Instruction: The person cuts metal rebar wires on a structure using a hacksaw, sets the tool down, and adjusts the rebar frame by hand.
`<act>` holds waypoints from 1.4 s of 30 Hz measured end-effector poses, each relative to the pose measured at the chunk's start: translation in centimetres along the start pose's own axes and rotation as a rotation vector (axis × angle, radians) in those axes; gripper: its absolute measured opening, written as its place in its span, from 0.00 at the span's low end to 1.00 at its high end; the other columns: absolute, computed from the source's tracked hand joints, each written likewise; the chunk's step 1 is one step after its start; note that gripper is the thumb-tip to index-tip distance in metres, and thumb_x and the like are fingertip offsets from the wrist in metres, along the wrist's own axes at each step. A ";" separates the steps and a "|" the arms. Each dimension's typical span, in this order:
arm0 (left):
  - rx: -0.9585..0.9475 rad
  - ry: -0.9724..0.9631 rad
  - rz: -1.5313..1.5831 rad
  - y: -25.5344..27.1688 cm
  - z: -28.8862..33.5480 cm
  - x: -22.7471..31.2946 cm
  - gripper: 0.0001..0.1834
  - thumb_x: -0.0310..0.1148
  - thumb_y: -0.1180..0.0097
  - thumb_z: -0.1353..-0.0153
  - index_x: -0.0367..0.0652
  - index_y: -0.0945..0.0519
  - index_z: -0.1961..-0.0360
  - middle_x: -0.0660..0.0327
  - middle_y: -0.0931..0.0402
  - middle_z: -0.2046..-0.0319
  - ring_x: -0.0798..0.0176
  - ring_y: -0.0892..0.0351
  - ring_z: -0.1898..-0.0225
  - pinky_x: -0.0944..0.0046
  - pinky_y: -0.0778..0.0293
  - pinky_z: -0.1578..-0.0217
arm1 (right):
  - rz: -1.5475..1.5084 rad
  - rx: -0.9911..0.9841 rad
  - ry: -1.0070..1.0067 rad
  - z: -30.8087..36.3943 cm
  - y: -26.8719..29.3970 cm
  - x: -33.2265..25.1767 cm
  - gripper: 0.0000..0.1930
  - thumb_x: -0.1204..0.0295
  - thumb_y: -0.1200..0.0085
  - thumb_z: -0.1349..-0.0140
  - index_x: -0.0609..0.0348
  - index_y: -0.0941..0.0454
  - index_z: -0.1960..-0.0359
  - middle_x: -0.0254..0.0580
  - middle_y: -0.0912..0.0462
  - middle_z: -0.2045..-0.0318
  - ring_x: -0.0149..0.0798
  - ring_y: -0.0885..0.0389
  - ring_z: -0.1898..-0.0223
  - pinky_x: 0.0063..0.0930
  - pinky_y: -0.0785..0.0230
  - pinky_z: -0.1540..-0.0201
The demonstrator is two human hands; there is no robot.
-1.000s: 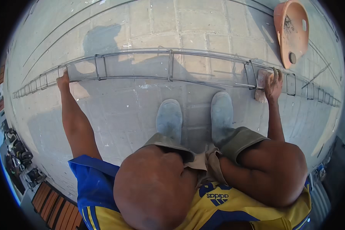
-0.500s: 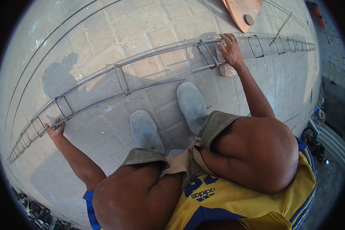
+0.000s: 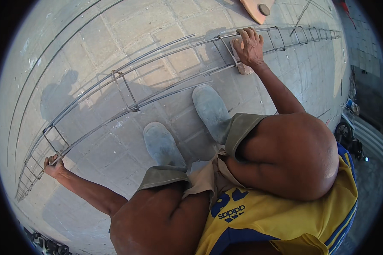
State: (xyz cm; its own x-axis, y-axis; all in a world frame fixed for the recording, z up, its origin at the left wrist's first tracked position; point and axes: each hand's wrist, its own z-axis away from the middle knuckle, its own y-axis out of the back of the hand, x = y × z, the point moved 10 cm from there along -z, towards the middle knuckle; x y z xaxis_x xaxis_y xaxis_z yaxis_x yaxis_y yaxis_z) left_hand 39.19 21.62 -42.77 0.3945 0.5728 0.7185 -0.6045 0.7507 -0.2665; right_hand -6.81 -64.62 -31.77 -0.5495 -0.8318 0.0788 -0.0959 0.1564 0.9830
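A long cage of thin steel rebar [image 3: 134, 108], with bent stirrups spaced along it, stretches across in front of me from lower left to upper right. At its left part, my left hand [image 3: 54, 166] is closed around the near bar beside a stirrup. Farther right, my right hand [image 3: 249, 47] is curled over the far bar, just beyond another stirrup. Partly under that hand, a reddish brick [image 3: 244, 69] shows below the cage. Around the middle, bar ends stick out free of the stirrups.
My grey shoes [image 3: 210, 111] stand on the block-jointed paved ground, close to the cage. Loose rods [image 3: 41, 56] lie at the far left. An orange-tan curved piece with a dark round knob [image 3: 264, 9] is at the top. A motorbike [image 3: 344, 131] stands at the right edge.
My left hand has come nearer to me with the cage's left part, which now looks tilted and wider. The far bars have spread apart mid-length. My right hand keeps its place over the brick.
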 end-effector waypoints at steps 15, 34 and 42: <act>-0.317 -1.322 -1.728 -22.4 23.8 -5.6 0.26 0.50 0.53 0.28 0.40 0.23 0.42 0.48 0.27 0.40 0.43 0.27 0.40 0.47 0.29 0.43 | -0.094 -0.153 -0.114 -0.4 -1.1 -0.2 0.24 0.58 0.45 0.41 0.48 0.24 0.42 0.42 0.26 0.42 0.44 0.35 0.34 0.54 0.47 0.33; -1.379 -0.929 -1.712 -34.0 39.4 -42.6 0.13 0.41 0.46 0.33 0.46 0.16 0.58 0.49 0.18 0.58 0.37 0.20 0.56 0.43 0.26 0.57 | -0.308 -0.221 -0.439 25.9 9.6 8.5 0.24 0.72 0.41 0.39 0.55 0.29 0.40 0.53 0.30 0.39 0.57 0.30 0.37 0.44 0.33 0.38; -1.360 -0.850 -1.880 -34.5 39.3 -46.2 0.15 0.44 0.51 0.30 0.48 0.23 0.52 0.43 0.18 0.57 0.35 0.22 0.52 0.42 0.29 0.54 | 0.216 -0.312 -0.587 36.5 28.0 -5.1 0.33 0.62 0.39 0.39 0.56 0.34 0.33 0.45 0.22 0.43 0.39 0.19 0.50 0.30 0.24 0.55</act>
State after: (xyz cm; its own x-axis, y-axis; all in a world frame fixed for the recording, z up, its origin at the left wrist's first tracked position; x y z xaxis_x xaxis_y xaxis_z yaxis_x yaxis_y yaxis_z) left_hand 14.64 -43.65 -41.53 -0.6788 -0.5572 0.4783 0.5796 -0.0065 0.8149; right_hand -37.00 -36.51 -10.71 -0.8953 -0.3603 0.2619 0.2608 0.0527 0.9640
